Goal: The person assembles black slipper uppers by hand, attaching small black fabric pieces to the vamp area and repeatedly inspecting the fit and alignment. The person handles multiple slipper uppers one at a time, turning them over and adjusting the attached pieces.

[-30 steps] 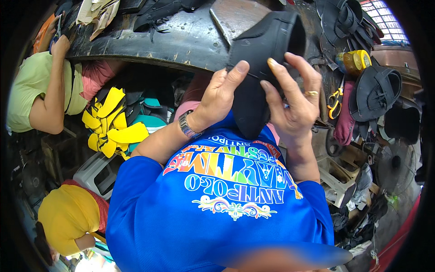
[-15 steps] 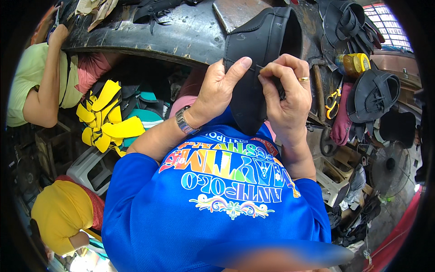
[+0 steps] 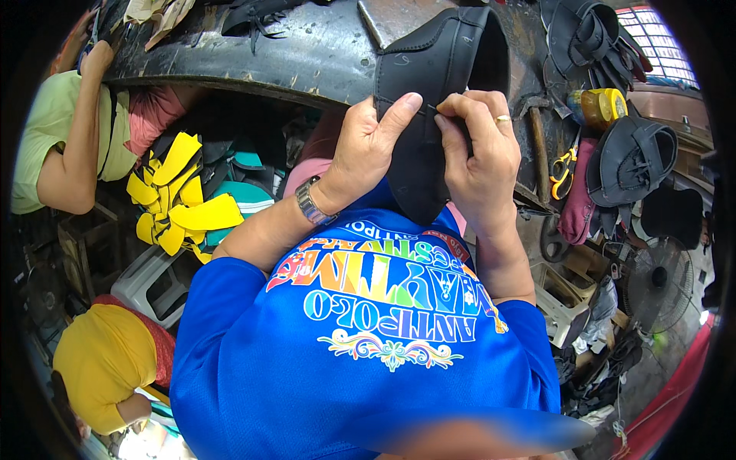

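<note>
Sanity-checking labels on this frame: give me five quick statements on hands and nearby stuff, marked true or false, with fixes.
1. The left hand holds the black piece. True.
2. The watch is on the right wrist. False: the watch is on the left wrist.
3. The right hand wears a ring. True.
4. The scissors are in the right hand. False: the scissors lie apart from both hands.
5. The jar's lid is yellow. True.

I find a footwear workshop by all signs: a scuffed workbench (image 3: 307,57), a wooden-handled hammer (image 3: 539,149), yellow-handled scissors (image 3: 563,175), black strapped sandal uppers (image 3: 629,165), heaped yellow cut-out pieces (image 3: 205,215) and (in my own grip) a black stitched shoe upper (image 3: 422,65).
</note>
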